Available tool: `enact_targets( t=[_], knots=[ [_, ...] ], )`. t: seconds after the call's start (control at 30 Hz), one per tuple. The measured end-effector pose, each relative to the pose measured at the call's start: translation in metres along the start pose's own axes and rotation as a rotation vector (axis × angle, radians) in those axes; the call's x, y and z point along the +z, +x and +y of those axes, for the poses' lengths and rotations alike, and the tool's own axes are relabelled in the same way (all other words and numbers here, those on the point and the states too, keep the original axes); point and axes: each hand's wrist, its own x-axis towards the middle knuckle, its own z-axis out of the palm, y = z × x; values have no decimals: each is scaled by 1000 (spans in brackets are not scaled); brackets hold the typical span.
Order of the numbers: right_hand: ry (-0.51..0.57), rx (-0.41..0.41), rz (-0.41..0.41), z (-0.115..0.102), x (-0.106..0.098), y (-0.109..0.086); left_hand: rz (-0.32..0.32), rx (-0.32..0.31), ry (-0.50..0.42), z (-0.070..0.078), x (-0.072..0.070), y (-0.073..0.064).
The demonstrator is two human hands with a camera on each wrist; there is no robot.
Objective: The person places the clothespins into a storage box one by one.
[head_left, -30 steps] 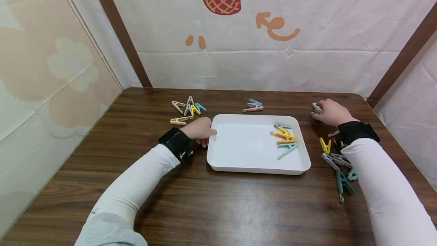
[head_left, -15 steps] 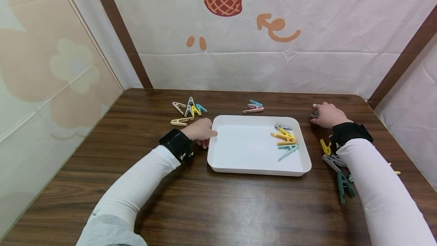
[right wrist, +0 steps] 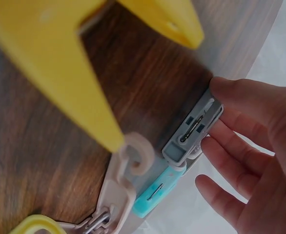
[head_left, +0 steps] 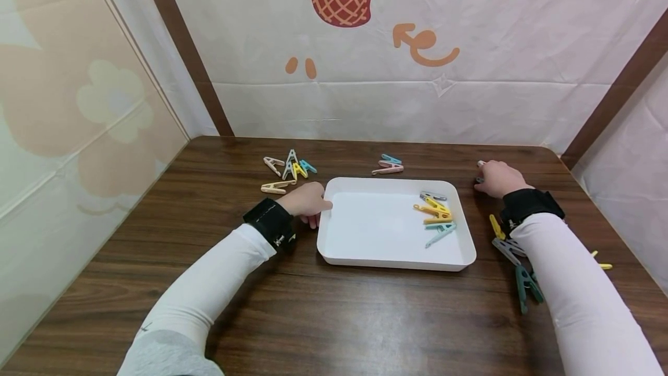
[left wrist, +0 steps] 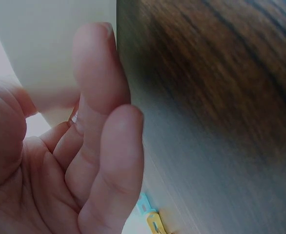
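While my left hand [head_left: 307,199] pinches the white tray [head_left: 373,228] by its left wall, my right hand [head_left: 500,180], beyond the tray's right side, pinches a grey clip [right wrist: 192,130] near one end; I judge that off-centre hold could let it twist against the turquoise clip [right wrist: 153,196].

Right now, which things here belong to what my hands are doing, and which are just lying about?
Likely part of the job:
white tray, left hand gripping it
gray clothespin, right hand on it
clothespins in the tray, loose clothespins nearby

Apparently just surroundings:
printed backdrop
wooden tabletop
black wrist straps
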Motion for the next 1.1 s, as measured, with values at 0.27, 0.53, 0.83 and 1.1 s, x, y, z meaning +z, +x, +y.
enact_targets(
  t=[0.27, 0.53, 0.83, 1.1],
  knots=[
    [-5, -18, 8, 1, -11, -7, -6, 5, -6, 1, 0, -2],
    [-28, -111, 98, -11, -32, -13, -4, 5, -4, -1, -1, 0],
    [-67, -208, 174, -42, -43, -28, -6, 8, -6, -2, 1, 3],
    [-116, -355, 202, -74, -46, -49, -2, 6, -1, -1, 0, 3]
  ],
)
